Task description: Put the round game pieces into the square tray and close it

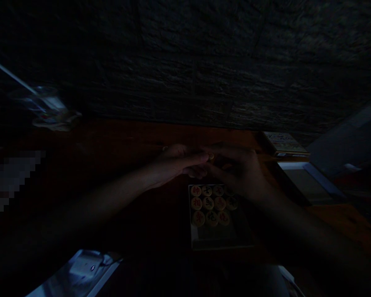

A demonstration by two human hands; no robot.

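In the dim middle of the view, my left hand (181, 161) and my right hand (243, 165) meet. A small round Chinese chess piece (210, 156) shows between my left thumb and my right fingers, and both hands are closed on it. Whether more pieces lie inside my left hand is hidden. Just below, a shallow box (216, 239) holds several round pieces in rows, marked with red or dark characters. One red-marked piece (197, 203) sits at the box's left side. My right hand and wrist cover the box's upper right corner.
On the wooden table (126, 138), a clear cup (51, 105) with a straw stands at the far left. A printed box (286, 143) and an open tray-like box (306, 181) lie to the right. A dark stone wall (185, 74) rises behind. Pale objects show along the bottom edge.
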